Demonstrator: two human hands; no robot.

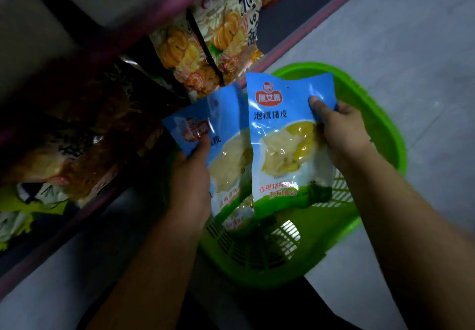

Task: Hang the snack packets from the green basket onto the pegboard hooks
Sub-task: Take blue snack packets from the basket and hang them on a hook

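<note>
Two blue packets are up in the air over the green basket (380, 134). Each hand holds one.

The left hand (190, 178) pinches the left packet (223, 149) near its top corner. Its thumb lies on the front, by the red logo. The other fingers are behind the packet, so I cannot tell how they lie. This packet tilts to the left, and part of it is tucked behind the other one.

The right hand (344, 134) pinches the right packet (285, 144) at its right edge. Its thumb presses on the front, near the top. The rest of its fingers are hidden behind the packet. This packet stands nearly straight up, and it overlaps the left packet.

Both packets are blue on top and green at the bottom. Each has a clear window with pale and yellow food inside. They have red writing near the bottom.

The basket sits on the light floor (401, 33), below and behind the hands. It has slots in its bottom and sides. I can see no more packets in the part of the basket that shows.

On the left are dark shelves with pink edges (280, 52). Orange bags (205, 44) with pumpkin pictures stand on a shelf just above the packets. More bags (59, 154) lie lower down on the left, but it is too dark and blurry to tell what they are.
</note>
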